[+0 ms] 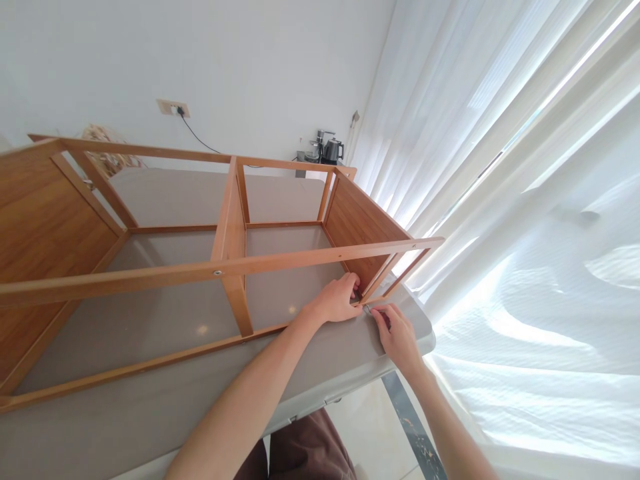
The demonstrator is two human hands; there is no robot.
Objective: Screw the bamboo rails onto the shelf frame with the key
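Observation:
A brown wooden shelf frame (pixel 280 263) lies across a grey-topped table, its long rails running left to right. My left hand (pixel 343 298) is closed on the near lower rail beside the right-end corner, fingers reaching inside the frame and partly hidden. Just right of it, outside that corner, my right hand (pixel 397 328) is closed in a pinch. A thin silver metal piece (pixel 367 309) shows between its fingertips and the rail joint; its full shape is hidden. Along the upper near rail, a metal bolt head (pixel 217 272) sits above the middle divider (pixel 231 220).
The grey table (pixel 325 360) ends at a rounded corner on the right, close to white curtains (pixel 540 267). Behind stand a black kettle (pixel 333 151) and a wall socket (pixel 173 108) with a plugged-in cable. A wood panel (pixel 45 233) closes the frame's left side.

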